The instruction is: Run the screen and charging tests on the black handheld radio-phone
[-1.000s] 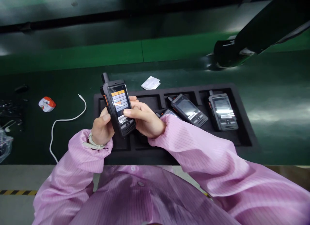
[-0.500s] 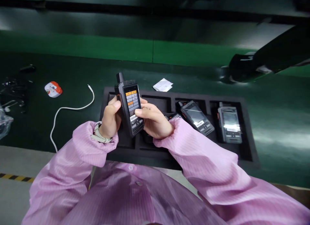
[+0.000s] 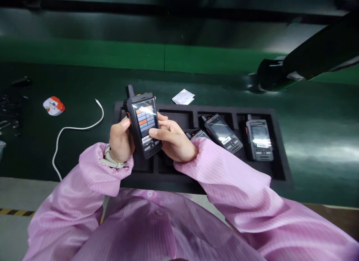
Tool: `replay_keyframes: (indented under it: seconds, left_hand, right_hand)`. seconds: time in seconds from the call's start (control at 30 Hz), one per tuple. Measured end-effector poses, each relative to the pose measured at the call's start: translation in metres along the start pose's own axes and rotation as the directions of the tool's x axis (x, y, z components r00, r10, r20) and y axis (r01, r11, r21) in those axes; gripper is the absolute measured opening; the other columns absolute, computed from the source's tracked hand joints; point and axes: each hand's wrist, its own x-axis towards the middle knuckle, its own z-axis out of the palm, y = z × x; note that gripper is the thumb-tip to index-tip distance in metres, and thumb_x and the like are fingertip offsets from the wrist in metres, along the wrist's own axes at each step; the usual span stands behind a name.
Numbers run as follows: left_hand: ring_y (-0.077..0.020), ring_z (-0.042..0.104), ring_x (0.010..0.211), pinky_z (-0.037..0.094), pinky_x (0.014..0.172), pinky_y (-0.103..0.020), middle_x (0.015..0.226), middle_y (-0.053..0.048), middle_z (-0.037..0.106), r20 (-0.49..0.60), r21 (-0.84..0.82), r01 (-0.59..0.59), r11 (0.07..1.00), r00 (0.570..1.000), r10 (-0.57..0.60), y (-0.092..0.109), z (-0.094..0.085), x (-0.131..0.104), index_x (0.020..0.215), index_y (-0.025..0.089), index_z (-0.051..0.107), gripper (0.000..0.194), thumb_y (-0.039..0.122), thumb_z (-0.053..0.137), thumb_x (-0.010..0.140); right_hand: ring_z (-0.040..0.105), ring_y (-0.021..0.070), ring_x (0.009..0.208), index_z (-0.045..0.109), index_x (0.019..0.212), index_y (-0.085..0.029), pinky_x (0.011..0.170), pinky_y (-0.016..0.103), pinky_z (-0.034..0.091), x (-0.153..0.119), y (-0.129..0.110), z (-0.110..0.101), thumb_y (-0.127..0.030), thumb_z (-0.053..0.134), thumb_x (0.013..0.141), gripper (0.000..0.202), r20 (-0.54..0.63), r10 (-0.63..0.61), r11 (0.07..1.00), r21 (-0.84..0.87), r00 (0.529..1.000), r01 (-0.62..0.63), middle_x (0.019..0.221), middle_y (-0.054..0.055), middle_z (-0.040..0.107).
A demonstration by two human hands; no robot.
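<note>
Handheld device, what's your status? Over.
Left fingers and right fingers hold handheld device. Screen lit. Right thumb overlaps screen's lower right.

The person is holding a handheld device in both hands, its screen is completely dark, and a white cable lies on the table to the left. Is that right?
Not quite: the head view shows the screen lit, with orange and pale blocks. The left hand and right hand do hold the handheld device, and the white cable lies on the table to the left.

Soft glare on dim bench (image 3: 311,130)
</note>
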Motion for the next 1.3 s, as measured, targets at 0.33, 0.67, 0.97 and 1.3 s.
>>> replay_keyframes:
  seconds: [0.33,0.67,0.97,1.3]
  left_hand:
    - [-0.0447,0.063,0.124,0.053,0.1,-0.062,0.106,-0.014,0.076,0.017,0.026,0.021,0.999,1.0,-0.021,0.002,-0.005,-0.002,0.114,0.021,0.068,0.058,0.063,0.057,0.075]
    - [-0.0307,0.07,0.115,0.051,0.105,-0.044,0.116,-0.008,0.074,0.006,0.311,-0.441,0.842,0.887,0.462,0.011,-0.014,-0.009,0.118,0.024,0.069,0.042,0.054,0.061,0.09]
    - [-0.0267,0.072,0.092,0.057,0.088,-0.043,0.089,-0.007,0.074,0.087,0.195,-0.256,0.947,0.966,0.243,0.035,-0.004,-0.012,0.092,0.019,0.061,0.021,0.036,0.067,0.082]
    - [-0.0243,0.071,0.086,0.057,0.09,-0.044,0.079,-0.004,0.07,-0.101,0.113,-0.128,0.985,0.985,0.14,0.039,0.015,-0.012,0.083,0.019,0.059,0.015,0.028,0.062,0.071]
  right_hand:
    - [0.071,0.024,0.102,0.073,0.093,-0.018,0.099,0.041,0.057,0.0,0.005,-0.005,-0.047,0.08,0.078,0.033,0.001,-0.1,0.986,-0.132,0.995,0.099,0.098,0.005,0.076]
    - [0.071,0.022,0.095,0.066,0.114,-0.019,0.088,0.035,0.056,-0.006,0.004,-0.014,-0.033,0.069,0.092,0.026,0.13,-0.519,0.53,-0.727,0.845,0.438,0.109,0.008,0.076]
    - [0.073,0.023,0.092,0.061,0.124,-0.019,0.083,0.035,0.059,-0.003,0.006,-0.019,-0.026,0.062,0.095,0.029,0.368,-0.63,0.075,-0.848,0.684,0.525,0.108,0.012,0.077]
    - [0.076,0.0221,0.094,0.058,0.125,-0.015,0.084,0.033,0.063,0.0,0.005,-0.02,-0.019,0.065,0.093,0.033,0.445,-0.681,-0.072,-0.831,0.581,0.552,0.11,0.015,0.077]
